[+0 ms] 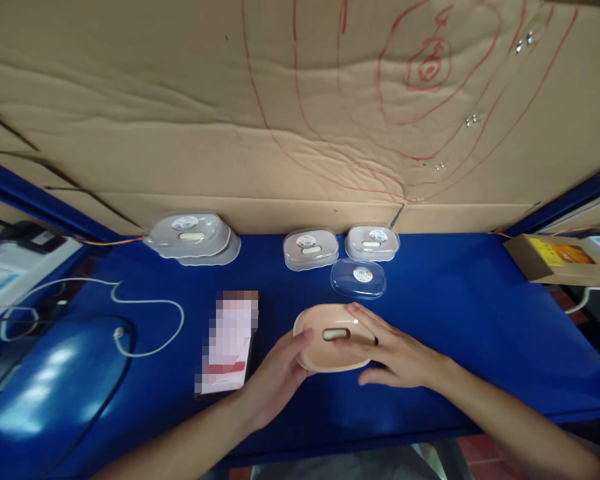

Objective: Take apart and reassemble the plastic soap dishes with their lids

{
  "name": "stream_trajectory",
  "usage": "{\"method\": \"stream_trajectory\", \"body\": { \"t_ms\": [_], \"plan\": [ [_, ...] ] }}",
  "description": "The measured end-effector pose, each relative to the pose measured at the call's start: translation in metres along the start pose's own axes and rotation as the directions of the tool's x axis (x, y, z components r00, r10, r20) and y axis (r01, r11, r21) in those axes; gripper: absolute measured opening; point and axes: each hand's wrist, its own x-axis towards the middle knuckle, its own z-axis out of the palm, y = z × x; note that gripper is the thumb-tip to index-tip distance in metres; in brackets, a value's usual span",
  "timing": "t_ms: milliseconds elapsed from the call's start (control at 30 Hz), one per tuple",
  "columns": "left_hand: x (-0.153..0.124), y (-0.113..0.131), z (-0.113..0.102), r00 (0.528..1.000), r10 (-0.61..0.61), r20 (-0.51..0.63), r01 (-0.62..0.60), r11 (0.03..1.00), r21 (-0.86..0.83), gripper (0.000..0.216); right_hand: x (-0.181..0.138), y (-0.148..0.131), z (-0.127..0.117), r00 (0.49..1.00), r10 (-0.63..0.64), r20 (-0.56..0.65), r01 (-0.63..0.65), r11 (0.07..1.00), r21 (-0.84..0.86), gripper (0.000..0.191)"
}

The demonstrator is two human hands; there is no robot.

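Note:
My left hand (285, 360) grips the left side of a shallow peach oval plastic container (333, 360), its thumb on the near face and its other fingers underneath. The container has a slot at its middle with a white oblong piece (336, 334) in it. My right hand (390, 347) lies over the right side with its fingers spread. One finger reaches across the face to just below the slot, others rest at the far rim, and the thumb points away from the container. Just beyond lies a clear oval lid (350, 283) with a round sticker.
At the back stand pale lidded containers: a stack (195, 240) at left, one in the middle (311, 252), another (373, 245) beside it. A phone (227, 347) with a blurred-out screen lies left of my hands. White cable (180, 320) runs farther left. A cardboard box (560, 260) sits at right.

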Motion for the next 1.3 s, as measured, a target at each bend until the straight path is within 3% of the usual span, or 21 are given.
{"method": "stream_trajectory", "body": {
  "t_ms": [100, 233, 433, 600, 733, 833, 933, 1000, 1133, 1300],
  "plan": [
    [0.000, 0.003, 0.002, 0.997, -0.027, -0.075, 0.027, 1.000, -0.005, 0.040, -0.001, 0.017, -0.008, 0.985, 0.117, -0.125, -0.124, 0.991, -0.053, 0.073],
    [0.000, 0.007, 0.004, 0.987, -0.029, -0.156, 0.023, 0.999, -0.044, 0.038, -0.002, 0.039, -0.017, 0.898, 0.362, -0.252, -0.414, 0.888, -0.201, 0.063],
    [0.005, 0.006, -0.001, 0.984, 0.017, -0.178, -0.031, 0.997, -0.075, 0.041, -0.005, 0.037, -0.014, 0.908, 0.351, -0.228, -0.399, 0.892, -0.213, 0.051],
    [0.005, 0.008, -0.004, 0.987, 0.026, -0.159, -0.040, 0.996, -0.081, 0.040, -0.004, 0.037, -0.016, 0.847, 0.486, -0.216, -0.510, 0.857, -0.075, 0.058],
    [0.005, 0.007, -0.004, 0.989, 0.006, -0.150, -0.018, 0.997, -0.079, 0.043, -0.003, 0.030, -0.022, 0.757, 0.588, -0.284, -0.522, 0.806, 0.278, 0.047],
    [0.006, 0.005, -0.004, 0.999, 0.010, -0.030, -0.012, 0.998, -0.059, 0.058, -0.002, 0.012, -0.022, 0.818, 0.527, -0.230, -0.396, 0.806, 0.440, 0.048],
    [0.007, 0.004, -0.005, 0.996, 0.034, 0.081, -0.031, 0.999, -0.042, 0.063, -0.001, -0.007, -0.016, 0.927, 0.333, -0.170, -0.273, 0.913, 0.303, 0.060],
    [0.007, 0.003, -0.006, 0.996, 0.039, 0.083, -0.037, 0.999, -0.024, 0.060, -0.001, -0.014, -0.011, 0.961, 0.241, -0.135, -0.208, 0.952, 0.224, 0.065],
    [0.007, 0.000, -0.007, 1.000, 0.022, -0.007, -0.022, 1.000, -0.001, 0.054, 0.000, -0.014, -0.009, 0.970, 0.225, -0.093, -0.195, 0.948, 0.252, 0.067],
    [0.008, -0.002, -0.006, 0.999, 0.033, 0.013, -0.033, 0.999, -0.005, 0.064, -0.001, -0.011, -0.012, 0.972, 0.226, -0.070, -0.192, 0.926, 0.324, 0.067]
  ]
}}
